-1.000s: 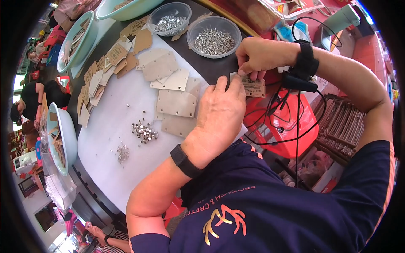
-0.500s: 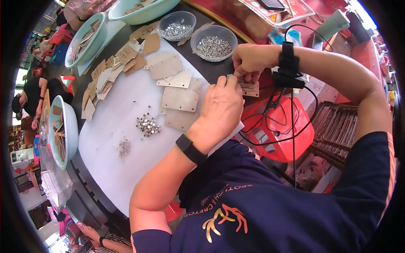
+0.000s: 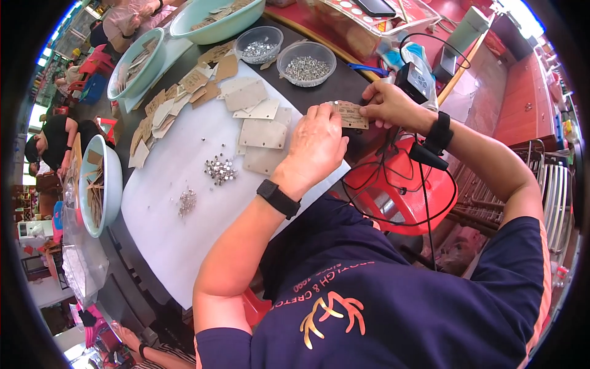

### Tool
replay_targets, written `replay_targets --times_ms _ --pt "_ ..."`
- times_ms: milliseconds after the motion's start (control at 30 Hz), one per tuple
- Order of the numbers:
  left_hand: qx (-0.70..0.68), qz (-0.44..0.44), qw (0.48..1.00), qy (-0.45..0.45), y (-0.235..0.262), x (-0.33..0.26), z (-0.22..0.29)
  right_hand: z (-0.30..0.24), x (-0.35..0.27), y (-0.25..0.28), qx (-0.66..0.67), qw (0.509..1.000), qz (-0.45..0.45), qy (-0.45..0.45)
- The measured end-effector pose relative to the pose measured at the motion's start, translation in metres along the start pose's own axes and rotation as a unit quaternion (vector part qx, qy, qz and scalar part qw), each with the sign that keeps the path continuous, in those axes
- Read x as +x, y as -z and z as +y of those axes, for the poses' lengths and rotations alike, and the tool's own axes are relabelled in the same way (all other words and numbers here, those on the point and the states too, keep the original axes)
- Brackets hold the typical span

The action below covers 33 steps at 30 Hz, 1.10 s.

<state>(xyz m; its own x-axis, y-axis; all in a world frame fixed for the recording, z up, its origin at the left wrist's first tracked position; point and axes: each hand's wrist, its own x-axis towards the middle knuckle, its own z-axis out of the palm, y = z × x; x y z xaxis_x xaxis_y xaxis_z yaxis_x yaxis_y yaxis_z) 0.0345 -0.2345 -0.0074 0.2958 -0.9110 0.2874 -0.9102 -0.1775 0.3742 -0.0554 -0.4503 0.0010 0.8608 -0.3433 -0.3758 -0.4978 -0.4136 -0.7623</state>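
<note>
A small brown card with print and punched holes is held between my two hands over the dark table, beyond the right edge of the white sheet. My left hand is closed on the card's left side, its fingertips partly hidden. Thumb and fingers of my right hand pinch the right edge. Left of my left hand lie overlapping pale cards with holes. Farther left on the sheet are a heap of shiny round metal caps and a smaller heap of fine metal pieces.
Two clear bowls with small metal parts, a larger one and a smaller one, stand beyond the cards. Brown cards line the sheet's far edge. Pale green basins surround the table. Black cables hang over a red stool.
My right hand has shifted rightward to the card's right edge, and its forearm has dropped lower. More of the card's printed face shows now. The whole view has shifted a little.
</note>
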Motion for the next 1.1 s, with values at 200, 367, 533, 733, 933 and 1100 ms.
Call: replay_targets --times_ms 200,367,533,733,933,1100 --pt "-0.137 0.111 0.98 0.098 -0.003 -0.001 -0.014 -0.017 -0.022 0.017 0.086 0.991 -0.002 0.1" --pt "-0.509 0.064 0.822 0.248 0.028 -0.001 -0.004 -0.043 -0.049 0.028 0.076 0.985 0.012 0.155" --pt "-0.563 0.111 0.792 0.21 0.066 -0.013 0.025 -0.057 -0.063 0.017 0.101 0.966 0.001 0.237" --pt "-0.478 0.201 0.835 0.184 0.082 -0.044 0.046 -0.07 -0.068 -0.005 0.106 0.944 -0.035 0.31" --pt "-0.4 0.292 0.855 0.153 0.095 -0.085 0.048 -0.092 -0.074 -0.035 0.133 0.924 -0.08 0.348" --pt "-0.529 0.324 0.743 0.253 0.1 -0.126 0.04 -0.115 -0.073 -0.071 0.218 0.924 -0.198 0.243"
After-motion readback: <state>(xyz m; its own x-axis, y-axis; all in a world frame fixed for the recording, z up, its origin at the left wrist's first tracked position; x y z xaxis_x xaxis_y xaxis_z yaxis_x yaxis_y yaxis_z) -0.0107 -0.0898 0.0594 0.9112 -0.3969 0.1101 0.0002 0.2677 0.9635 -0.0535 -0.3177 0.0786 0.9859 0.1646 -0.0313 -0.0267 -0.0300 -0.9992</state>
